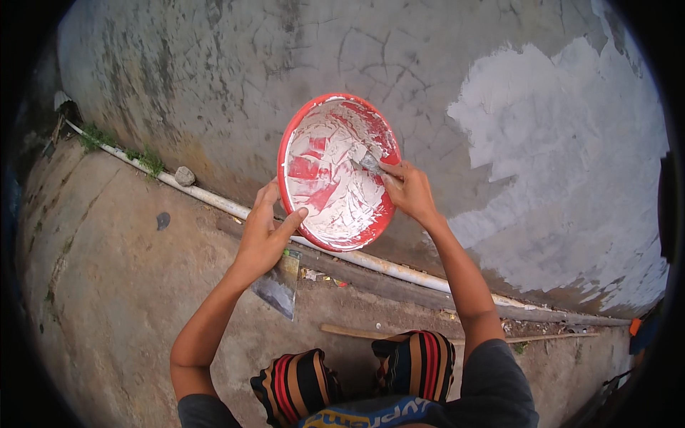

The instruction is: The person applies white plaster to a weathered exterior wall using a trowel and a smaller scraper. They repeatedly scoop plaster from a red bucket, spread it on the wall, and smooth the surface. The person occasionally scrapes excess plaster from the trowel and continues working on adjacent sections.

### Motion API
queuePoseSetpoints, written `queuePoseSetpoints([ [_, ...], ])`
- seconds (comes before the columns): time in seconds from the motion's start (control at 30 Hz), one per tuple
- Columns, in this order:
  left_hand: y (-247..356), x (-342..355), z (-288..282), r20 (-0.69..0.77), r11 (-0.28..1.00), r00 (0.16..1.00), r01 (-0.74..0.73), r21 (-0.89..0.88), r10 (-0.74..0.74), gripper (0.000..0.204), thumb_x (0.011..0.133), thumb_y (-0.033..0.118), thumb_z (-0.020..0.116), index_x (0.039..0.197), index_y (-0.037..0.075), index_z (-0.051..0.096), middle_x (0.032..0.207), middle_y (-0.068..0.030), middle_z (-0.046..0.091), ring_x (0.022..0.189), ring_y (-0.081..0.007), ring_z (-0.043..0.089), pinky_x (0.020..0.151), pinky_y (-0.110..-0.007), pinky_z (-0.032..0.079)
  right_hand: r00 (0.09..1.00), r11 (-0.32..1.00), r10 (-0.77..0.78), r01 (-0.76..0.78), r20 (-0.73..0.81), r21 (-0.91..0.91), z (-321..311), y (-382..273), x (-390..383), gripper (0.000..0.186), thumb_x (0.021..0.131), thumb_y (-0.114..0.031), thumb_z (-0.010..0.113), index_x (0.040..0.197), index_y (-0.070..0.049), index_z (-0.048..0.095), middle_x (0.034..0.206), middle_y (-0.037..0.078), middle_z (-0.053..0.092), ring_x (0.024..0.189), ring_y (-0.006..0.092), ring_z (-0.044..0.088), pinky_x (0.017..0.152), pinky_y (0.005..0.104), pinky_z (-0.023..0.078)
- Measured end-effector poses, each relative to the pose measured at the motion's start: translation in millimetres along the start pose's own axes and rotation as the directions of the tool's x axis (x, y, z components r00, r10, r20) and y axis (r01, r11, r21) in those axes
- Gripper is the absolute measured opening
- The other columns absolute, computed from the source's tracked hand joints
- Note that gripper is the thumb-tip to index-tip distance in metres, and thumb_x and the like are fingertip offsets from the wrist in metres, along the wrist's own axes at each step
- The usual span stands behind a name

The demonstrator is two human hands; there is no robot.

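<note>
A red plastic basin (392, 214), smeared inside with off-white putty, is held up tilted in front of the wall. My left hand (265, 235) grips its lower left rim, thumb over the edge and the other fingers behind it. Below that hand juts a broad, flat scraper blade (277, 289); its handle is mostly hidden, seemingly in the same hand. My right hand (412, 191), fingers closed, holds a small putty knife (369, 162). The knife's putty-coated blade is inside the basin, near the right side. Putty (332, 207) lies in streaks, with red plastic showing through.
Ahead rises a cracked grey wall (214, 85), with a pale putty-coated patch (556, 143) on the right. Along its foot run a white pipe (214, 200) and a stone (185, 176). A wooden stick (357, 332) lies on the concrete ground (114, 250) before my knees.
</note>
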State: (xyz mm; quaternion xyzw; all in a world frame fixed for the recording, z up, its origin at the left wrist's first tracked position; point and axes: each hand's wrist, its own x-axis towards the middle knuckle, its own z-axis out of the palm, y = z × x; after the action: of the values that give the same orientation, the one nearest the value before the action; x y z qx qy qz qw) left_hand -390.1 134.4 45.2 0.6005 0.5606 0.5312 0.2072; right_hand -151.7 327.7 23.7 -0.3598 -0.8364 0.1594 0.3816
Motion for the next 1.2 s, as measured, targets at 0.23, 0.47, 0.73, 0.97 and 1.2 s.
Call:
queuePoseSetpoints([
  [0.23, 10, 4, -8, 0.028, 0.999, 0.998, -0.051, -0.003, 0.051, 0.058, 0.091, 0.021, 0.065, 0.137, -0.003, 0.041, 0.14, -0.0217, 0.041, 0.115, -0.0248, 0.055, 0.075, -0.029, 0.054, 0.983, 0.973, -0.05, 0.088, 0.177, -0.214, -22, -32, 53, 0.033, 0.075, -0.01, 0.062, 0.106, -0.007, 0.071, 0.086, 0.021, 0.067, 0.077, 0.0361, 0.065, 0.068, 0.0416, 0.049],
  [0.47, 17, 18, -14, 0.085, 0.988, 0.995, -0.059, 0.146, 0.047, 0.057, 0.089, 0.026, 0.067, 0.134, -0.003, 0.046, 0.138, -0.0223, 0.046, 0.117, -0.028, 0.054, 0.078, -0.03, 0.05, 0.912, 0.804, -0.148, 0.336, 0.383, -0.49, -39, -64, 75, 0.018, 0.065, -0.006, 0.062, 0.081, -0.006, 0.07, 0.074, 0.019, 0.065, 0.073, 0.0369, 0.063, 0.063, 0.0459, 0.049],
  [0.73, 16, 20, -12, 0.074, 0.98, 0.994, -0.09, 0.178, 0.078, 0.058, 0.088, 0.027, 0.067, 0.134, -0.003, 0.047, 0.139, -0.0238, 0.046, 0.121, -0.0336, 0.052, 0.093, -0.037, 0.043, 0.864, 0.818, -0.35, 0.47, 0.361, -0.331, -27, -79, 47, 0.014, 0.069, -0.008, 0.064, 0.081, -0.005, 0.071, 0.074, 0.016, 0.065, 0.074, 0.0347, 0.064, 0.063, 0.0451, 0.049],
  [0.97, 20, 24, -19, 0.153, 0.983, 0.986, 0.096, -0.157, -0.072, 0.048, 0.092, 0.018, 0.064, 0.131, -0.003, 0.045, 0.13, -0.0176, 0.051, 0.118, -0.0215, 0.052, 0.086, -0.032, 0.05, 0.916, 0.985, -0.171, 0.166, 0.363, 0.046, -40, -43, 63, 0.026, 0.074, -0.017, 0.071, 0.097, -0.007, 0.075, 0.078, 0.014, 0.069, 0.072, 0.0259, 0.065, 0.066, 0.0369, 0.049],
  [1.2, 2, 22, -26, 0.196, 0.885, 0.959, 0.268, -0.379, -0.206, 0.04, 0.093, 0.018, 0.063, 0.125, 0.001, 0.045, 0.123, -0.0116, 0.049, 0.113, -0.0176, 0.051, 0.088, -0.034, 0.052, 0.929, 0.991, 0.036, -0.079, 0.369, 0.103, -10, -26, 34, 0.028, 0.08, -0.018, 0.071, 0.103, -0.002, 0.072, 0.082, 0.013, 0.071, 0.074, 0.0174, 0.064, 0.072, 0.0323, 0.05],
])
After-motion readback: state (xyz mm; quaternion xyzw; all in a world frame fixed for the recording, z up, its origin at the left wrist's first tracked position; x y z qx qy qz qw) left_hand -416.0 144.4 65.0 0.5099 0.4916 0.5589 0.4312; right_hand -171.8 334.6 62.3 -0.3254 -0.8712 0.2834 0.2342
